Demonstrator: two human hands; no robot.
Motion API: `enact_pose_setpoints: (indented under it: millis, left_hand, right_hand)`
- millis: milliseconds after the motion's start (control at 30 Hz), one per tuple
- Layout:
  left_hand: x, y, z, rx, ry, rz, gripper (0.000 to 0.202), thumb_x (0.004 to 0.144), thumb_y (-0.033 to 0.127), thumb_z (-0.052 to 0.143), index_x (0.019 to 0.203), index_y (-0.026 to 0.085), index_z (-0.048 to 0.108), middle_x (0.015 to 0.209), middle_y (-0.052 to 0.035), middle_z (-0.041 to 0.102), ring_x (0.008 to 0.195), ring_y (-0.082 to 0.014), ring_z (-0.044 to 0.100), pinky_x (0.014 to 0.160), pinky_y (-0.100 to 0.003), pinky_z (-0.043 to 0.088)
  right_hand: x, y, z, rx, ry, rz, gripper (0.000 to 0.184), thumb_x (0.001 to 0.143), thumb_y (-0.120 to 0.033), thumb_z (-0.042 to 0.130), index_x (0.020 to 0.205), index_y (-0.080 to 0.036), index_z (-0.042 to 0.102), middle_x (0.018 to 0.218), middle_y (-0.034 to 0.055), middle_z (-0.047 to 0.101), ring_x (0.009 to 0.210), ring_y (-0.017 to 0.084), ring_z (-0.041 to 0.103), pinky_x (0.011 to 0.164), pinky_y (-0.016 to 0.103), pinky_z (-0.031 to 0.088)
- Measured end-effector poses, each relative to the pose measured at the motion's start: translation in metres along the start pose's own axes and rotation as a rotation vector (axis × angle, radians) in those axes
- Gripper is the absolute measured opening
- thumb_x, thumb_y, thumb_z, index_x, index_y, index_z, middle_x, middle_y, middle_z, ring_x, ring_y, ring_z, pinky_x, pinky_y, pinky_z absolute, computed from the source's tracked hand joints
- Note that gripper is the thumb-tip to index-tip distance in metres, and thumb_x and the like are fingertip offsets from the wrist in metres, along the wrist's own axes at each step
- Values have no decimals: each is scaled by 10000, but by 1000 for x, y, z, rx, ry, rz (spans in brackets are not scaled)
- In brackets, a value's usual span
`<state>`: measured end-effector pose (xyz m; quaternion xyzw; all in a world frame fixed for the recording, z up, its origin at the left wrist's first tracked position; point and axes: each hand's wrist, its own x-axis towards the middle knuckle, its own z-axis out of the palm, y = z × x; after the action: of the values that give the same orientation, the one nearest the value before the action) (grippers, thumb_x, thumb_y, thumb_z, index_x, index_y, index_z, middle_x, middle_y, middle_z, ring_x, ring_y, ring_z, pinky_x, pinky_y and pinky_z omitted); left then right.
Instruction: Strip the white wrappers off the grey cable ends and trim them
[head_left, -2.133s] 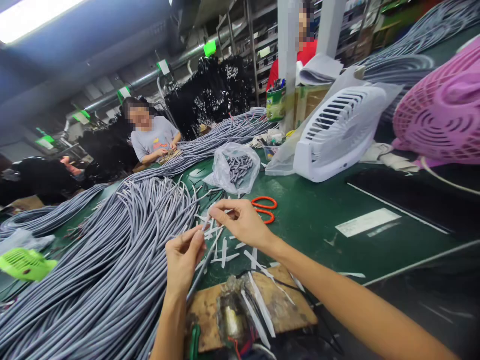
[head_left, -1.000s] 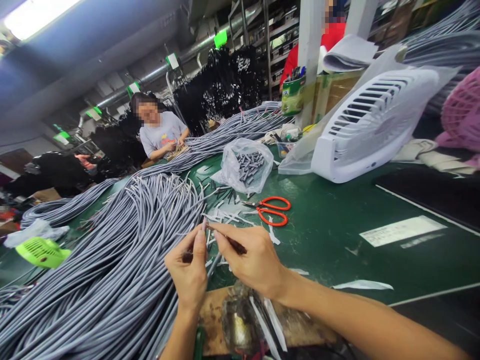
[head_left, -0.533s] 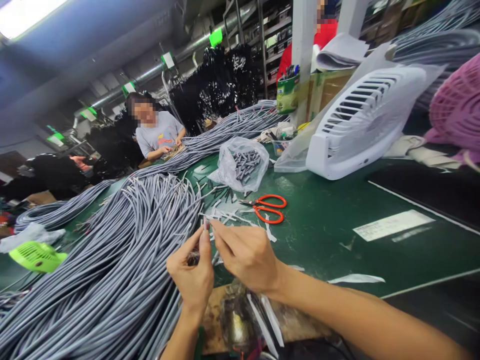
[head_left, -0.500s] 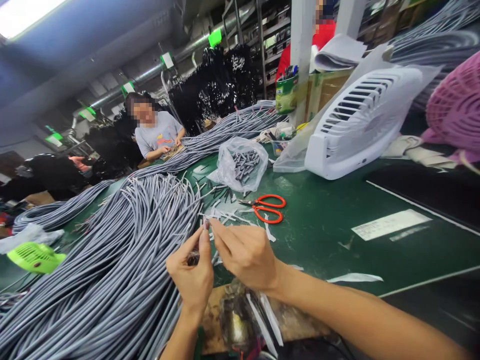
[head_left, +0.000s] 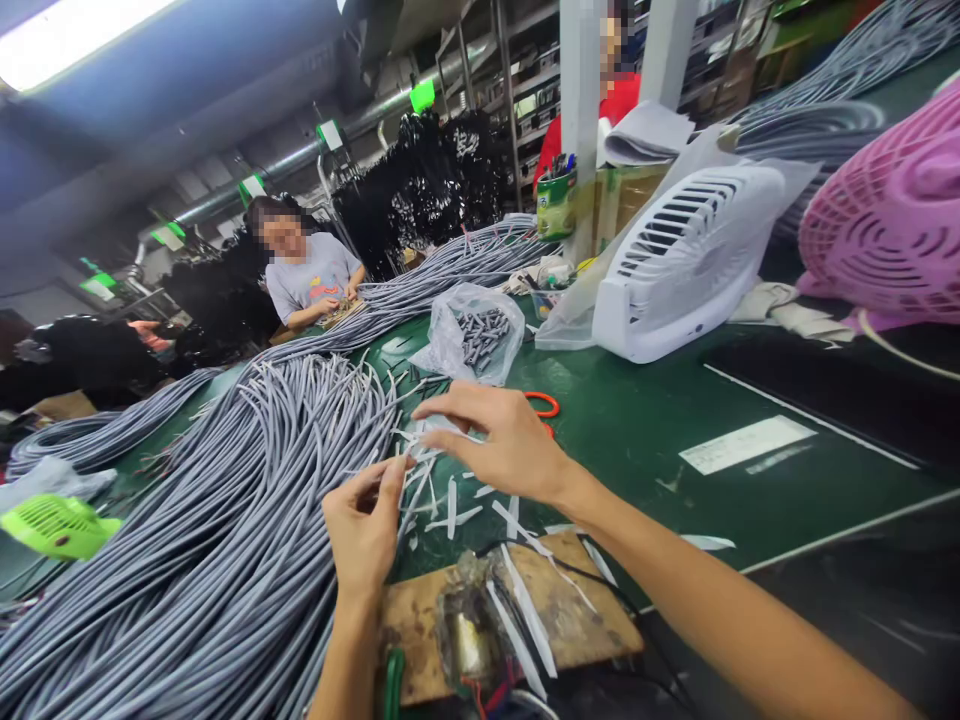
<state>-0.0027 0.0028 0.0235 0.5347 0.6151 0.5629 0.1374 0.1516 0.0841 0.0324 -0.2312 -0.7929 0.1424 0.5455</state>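
Note:
My left hand (head_left: 365, 524) is pinched on the end of a grey cable (head_left: 409, 497) that runs out of the big heap of grey cables (head_left: 225, 520) on the green bench. My right hand (head_left: 499, 437) reaches forward over a scatter of white paper strips (head_left: 450, 500), fingers spread and curved down, nothing visibly in them. Orange scissors (head_left: 541, 405) lie just beyond the right hand, partly hidden by it. A clear bag of small grey sleeves (head_left: 474, 338) sits further back.
A wooden block with a metal fixture (head_left: 480, 620) lies close in front. A white fan (head_left: 682, 262) and a pink fan (head_left: 892, 225) stand at the right. A green fan (head_left: 49, 525) lies at the left. Two people sit beyond the bench.
My right hand has left the cable end and reached forward towards the strips and scissors. The left hand keeps its pinch on the cable. The view has tilted down.

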Motion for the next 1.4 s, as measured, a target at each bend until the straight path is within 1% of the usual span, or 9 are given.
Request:
enact_pose_setpoints:
  millis: [200, 333, 467, 600, 833, 967, 1133, 1267, 1400]
  left_hand:
    - [2, -1, -3, 115, -134, 65, 221, 711, 327, 625, 615, 145, 706, 523, -24, 632, 469, -122, 545, 449, -210, 417]
    - [1, 0, -8, 237, -230, 294, 121, 716, 244, 630, 681, 183, 729, 513, -7, 597, 453, -99, 478, 440, -210, 364]
    - [1, -2, -9, 69, -151, 279, 121, 715, 252, 637, 676, 178, 724, 510, -1, 589, 462, -102, 487, 443, -207, 371]
    - [3, -4, -4, 47, 37, 220, 134, 721, 265, 634, 687, 165, 717, 563, -11, 628, 491, -110, 529, 451, -200, 385]
    - [1, -3, -6, 184, -272, 399, 157, 750, 230, 602, 659, 177, 718, 484, 7, 561, 430, -89, 455, 442, -203, 348]
    - [-2, -1, -9, 118, -196, 337, 252, 778, 280, 566, 596, 164, 697, 436, 16, 521, 393, -83, 416, 407, -204, 302]
    - [-3, 2, -9, 159, -94, 265, 283, 779, 306, 560, 573, 157, 686, 493, -4, 599, 425, -100, 475, 427, -209, 338]
    - [-2, 1, -10, 178, -93, 258, 290, 779, 320, 561, 581, 150, 688, 510, -9, 622, 444, -112, 510, 445, -212, 368]
    - [-2, -2, -11, 243, -88, 291, 269, 789, 303, 561, 610, 149, 691, 530, -7, 637, 455, -113, 531, 452, -209, 381]
  right_hand:
    - [-11, -1, 14, -114, -51, -109, 178, 803, -151, 530, 708, -155, 681, 592, -7, 575, 509, 79, 444, 483, 217, 239]
    - [-7, -1, 12, 17, -198, 36, 114, 728, -85, 573, 642, -134, 630, 610, -12, 576, 526, 74, 428, 513, 207, 258]
    - [-5, -5, 16, 263, -245, 203, 110, 722, -64, 570, 631, -124, 590, 549, -40, 528, 471, 51, 372, 502, 186, 285]
    - [-7, -12, 16, 343, -221, 130, 101, 741, -86, 546, 657, -131, 577, 600, -21, 544, 504, 64, 412, 500, 184, 312]
    - [-7, -8, 20, 291, -131, 233, 124, 743, -80, 525, 633, -137, 529, 582, -31, 519, 497, 60, 423, 496, 177, 326]
    - [-6, -5, 22, 259, -94, 271, 120, 759, -110, 561, 640, -131, 564, 560, -36, 515, 482, 58, 421, 477, 175, 317]
    - [-5, -5, 8, 115, 66, -51, 151, 838, -182, 538, 766, -121, 657, 603, -11, 538, 499, 66, 418, 479, 188, 314]
    - [-8, -3, 2, -184, 26, -371, 258, 890, -164, 428, 805, -155, 671, 584, -14, 524, 499, 81, 427, 473, 216, 270]
    - [-12, -4, 5, -415, -8, -490, 340, 891, -117, 344, 718, -154, 634, 592, -4, 528, 519, 110, 429, 492, 255, 242]
